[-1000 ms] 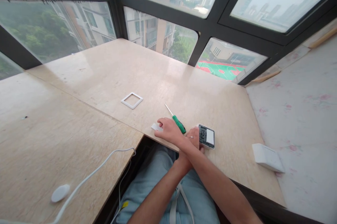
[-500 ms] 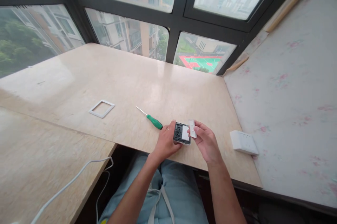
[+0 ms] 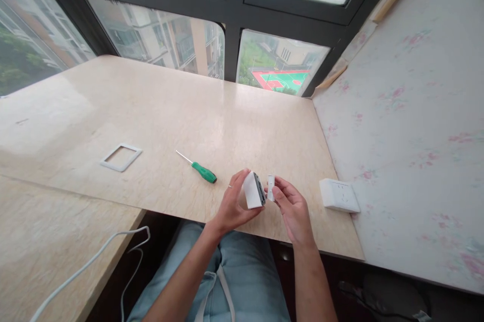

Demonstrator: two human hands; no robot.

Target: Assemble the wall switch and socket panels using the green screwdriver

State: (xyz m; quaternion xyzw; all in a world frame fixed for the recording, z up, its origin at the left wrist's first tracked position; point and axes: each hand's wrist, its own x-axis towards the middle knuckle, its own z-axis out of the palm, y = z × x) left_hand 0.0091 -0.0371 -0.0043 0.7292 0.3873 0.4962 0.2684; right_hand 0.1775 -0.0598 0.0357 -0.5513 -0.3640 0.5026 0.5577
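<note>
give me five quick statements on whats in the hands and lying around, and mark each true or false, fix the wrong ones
1. The left hand holds a white electrical box. True.
2. The right hand is empty. False: it holds a white plastic strip.
3. A screwdriver with a green handle lies on the tabletop. True.
4. The white frame is fitted onto the white electrical box. False: it lies apart on the tabletop, to the left of the screwdriver.
5. A white socket box sits on the tabletop beside the floral wallpaper. True.
</note>
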